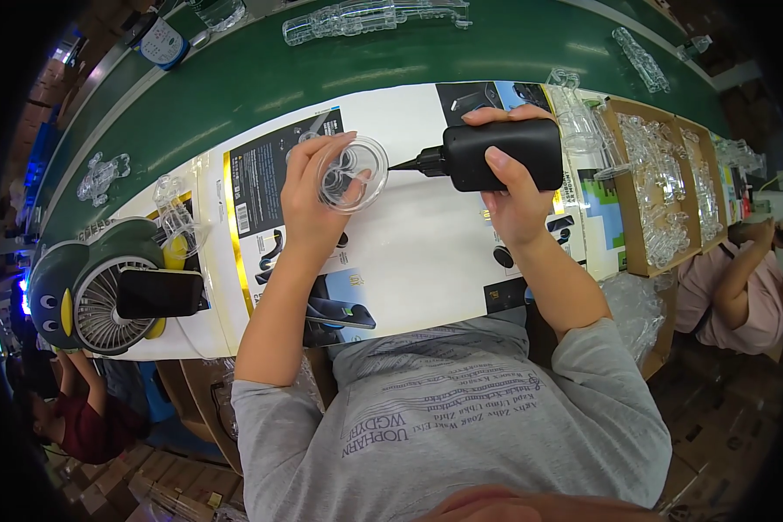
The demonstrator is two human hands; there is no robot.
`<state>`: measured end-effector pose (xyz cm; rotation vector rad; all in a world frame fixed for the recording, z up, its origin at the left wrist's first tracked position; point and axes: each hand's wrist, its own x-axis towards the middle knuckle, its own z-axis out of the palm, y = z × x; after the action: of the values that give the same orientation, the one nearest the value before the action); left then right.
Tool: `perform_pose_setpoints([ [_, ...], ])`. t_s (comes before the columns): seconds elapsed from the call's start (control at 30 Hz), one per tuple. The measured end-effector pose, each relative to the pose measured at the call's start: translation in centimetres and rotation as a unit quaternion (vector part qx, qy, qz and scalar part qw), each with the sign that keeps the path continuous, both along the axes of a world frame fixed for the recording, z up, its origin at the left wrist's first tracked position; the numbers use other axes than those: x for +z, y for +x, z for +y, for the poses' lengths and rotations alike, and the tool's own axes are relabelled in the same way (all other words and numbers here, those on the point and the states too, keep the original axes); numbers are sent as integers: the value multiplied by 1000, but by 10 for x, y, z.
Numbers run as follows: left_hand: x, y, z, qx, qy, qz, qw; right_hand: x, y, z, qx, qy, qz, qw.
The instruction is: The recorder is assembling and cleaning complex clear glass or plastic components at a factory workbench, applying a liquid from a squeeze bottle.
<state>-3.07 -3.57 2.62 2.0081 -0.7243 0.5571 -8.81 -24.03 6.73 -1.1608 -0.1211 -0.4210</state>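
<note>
My left hand [309, 196] is closed around a clear round plastic part [376, 181], its circular open end turned toward the right. Inside the ring, curved clear shapes show, but their detail is hard to make out. In my right hand [520, 196] is a black squeeze bottle [501, 157], held sideways with fingers over its top and the thumb across its front. Its thin pointed nozzle points left, and the tip meets or nearly meets the rim of the clear part. Both hands are above a white printed cardboard sheet [426, 261].
Cardboard trays [637, 235] of clear plastic parts stand at right. A penguin-shaped fan [104, 296] with a dark phone [158, 293] before it is at left. Clear parts [374, 19] lie on the green surface [261, 87], near a labelled jar [161, 42]. Other people sit on both sides.
</note>
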Motion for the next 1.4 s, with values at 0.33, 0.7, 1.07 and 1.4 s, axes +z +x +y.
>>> perform_pose_setpoints([
  [0.33, -8, 2, 8, -46, -29, 75, 996, -5, 4, -2, -8, 3, -21, 1000],
  [0.7, 2, -1, 9, -44, -22, 71, 996, -2, 4, -7, -12, 12, -2, 1000],
  [1.07, -4, 6, 10, -100, -126, 124, 979, -6, 9, -11, 15, 54, 8, 998],
  [1.4, -2, 3, 13, -87, -114, 140, 980, -7, 9, -12, 34, 75, 26, 996],
])
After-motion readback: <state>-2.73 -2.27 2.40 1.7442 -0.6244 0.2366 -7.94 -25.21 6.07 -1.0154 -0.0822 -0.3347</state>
